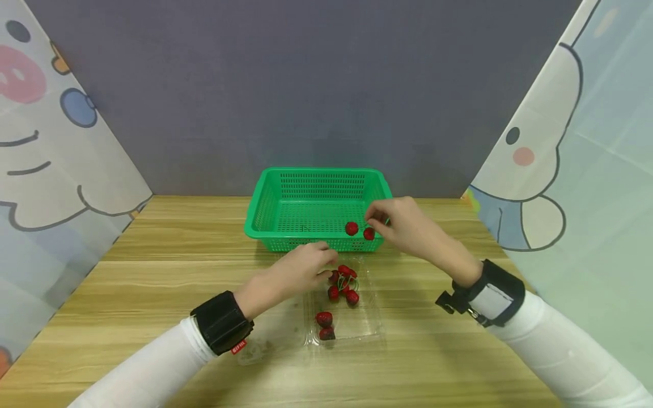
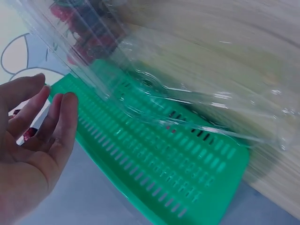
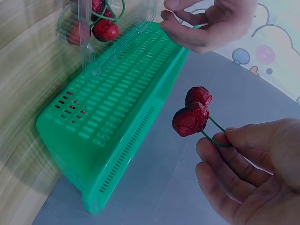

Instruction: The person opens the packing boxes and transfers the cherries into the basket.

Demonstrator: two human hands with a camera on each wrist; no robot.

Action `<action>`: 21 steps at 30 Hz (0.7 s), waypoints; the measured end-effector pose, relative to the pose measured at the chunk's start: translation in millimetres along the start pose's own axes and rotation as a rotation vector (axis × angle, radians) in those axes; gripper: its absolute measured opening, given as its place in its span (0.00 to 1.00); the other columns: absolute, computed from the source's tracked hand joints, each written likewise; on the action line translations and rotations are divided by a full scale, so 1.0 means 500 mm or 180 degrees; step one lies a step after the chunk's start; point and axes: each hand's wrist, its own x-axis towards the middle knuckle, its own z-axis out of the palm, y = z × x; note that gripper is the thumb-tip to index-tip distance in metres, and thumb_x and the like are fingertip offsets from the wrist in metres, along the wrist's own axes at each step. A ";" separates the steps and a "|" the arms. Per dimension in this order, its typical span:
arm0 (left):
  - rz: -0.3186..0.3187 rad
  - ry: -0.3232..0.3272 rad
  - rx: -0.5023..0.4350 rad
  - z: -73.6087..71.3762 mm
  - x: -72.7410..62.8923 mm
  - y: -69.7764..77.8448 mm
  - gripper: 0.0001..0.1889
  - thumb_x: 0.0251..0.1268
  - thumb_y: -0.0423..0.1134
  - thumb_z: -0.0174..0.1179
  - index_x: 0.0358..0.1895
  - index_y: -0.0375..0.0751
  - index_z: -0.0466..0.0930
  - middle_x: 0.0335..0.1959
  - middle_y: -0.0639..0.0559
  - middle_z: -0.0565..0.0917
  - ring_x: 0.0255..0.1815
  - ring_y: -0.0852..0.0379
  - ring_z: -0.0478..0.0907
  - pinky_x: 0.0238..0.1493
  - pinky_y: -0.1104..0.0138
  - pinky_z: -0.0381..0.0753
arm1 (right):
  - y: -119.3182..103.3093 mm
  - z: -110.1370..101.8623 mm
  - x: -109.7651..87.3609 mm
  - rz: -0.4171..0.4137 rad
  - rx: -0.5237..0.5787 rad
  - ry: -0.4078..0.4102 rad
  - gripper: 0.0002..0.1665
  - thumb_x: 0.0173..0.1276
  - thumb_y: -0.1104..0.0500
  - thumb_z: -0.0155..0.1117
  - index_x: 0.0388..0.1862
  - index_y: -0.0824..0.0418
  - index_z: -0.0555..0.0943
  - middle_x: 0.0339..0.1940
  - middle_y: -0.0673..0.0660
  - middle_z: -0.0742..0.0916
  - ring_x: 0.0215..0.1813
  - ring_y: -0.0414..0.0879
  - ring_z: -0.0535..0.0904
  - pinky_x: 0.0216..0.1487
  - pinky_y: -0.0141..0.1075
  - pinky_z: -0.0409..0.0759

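Note:
My right hand [image 1: 403,224] pinches the green stem [image 3: 216,142] of a pair of red cherries [image 3: 190,119] between thumb and fingertips. In the head view, those cherries hang over the front rim of a green slotted basket [image 1: 323,234]. Lower left of them is my left hand [image 1: 293,269], holding nothing, with fingers loosely bent, as the left wrist view shows. It hovers by an open clear plastic box [image 1: 352,328], partly in front of it. Several red cherries [image 1: 352,297] with green stems lie in the box; two more cherries [image 1: 325,319] lie nearer its front.
Small red patches [image 3: 70,108] show through slots in the basket's front wall. The box's clear lid [image 1: 275,334] spreads to the left on the wooden table [image 1: 433,351]. A grey panel [image 1: 321,85] stands behind the basket, and cartoon-printed sheets [image 1: 586,170] flank both sides.

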 end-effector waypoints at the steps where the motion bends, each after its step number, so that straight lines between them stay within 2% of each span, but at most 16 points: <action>1: -0.0023 -0.0042 -0.0034 0.002 0.002 0.002 0.07 0.68 0.30 0.68 0.47 0.36 0.85 0.42 0.46 0.83 0.43 0.51 0.83 0.42 0.64 0.84 | 0.002 0.000 0.001 -0.0005 -0.0007 0.0010 0.02 0.70 0.69 0.68 0.37 0.66 0.87 0.30 0.54 0.89 0.32 0.44 0.85 0.34 0.41 0.85; 5: -0.0075 -0.0142 -0.0076 0.009 0.012 0.009 0.07 0.69 0.31 0.68 0.47 0.37 0.85 0.41 0.48 0.83 0.41 0.53 0.82 0.39 0.66 0.82 | 0.010 -0.002 0.008 0.0032 -0.0045 0.0041 0.03 0.69 0.71 0.67 0.37 0.66 0.87 0.30 0.56 0.89 0.32 0.46 0.86 0.34 0.41 0.85; 13: -0.0183 -0.0277 0.0032 0.026 0.028 0.016 0.06 0.70 0.31 0.67 0.47 0.38 0.84 0.40 0.48 0.81 0.39 0.55 0.80 0.35 0.68 0.80 | 0.027 -0.013 0.020 0.0248 -0.0058 -0.0021 0.03 0.70 0.69 0.67 0.39 0.66 0.87 0.33 0.59 0.89 0.35 0.48 0.86 0.37 0.44 0.85; 21: -0.0476 -0.0117 -0.0021 0.037 0.035 0.021 0.12 0.70 0.31 0.66 0.53 0.31 0.82 0.45 0.43 0.82 0.45 0.48 0.82 0.43 0.63 0.84 | 0.043 -0.016 0.029 0.0386 -0.0174 -0.0069 0.04 0.70 0.70 0.67 0.39 0.66 0.87 0.34 0.59 0.89 0.35 0.50 0.86 0.39 0.45 0.85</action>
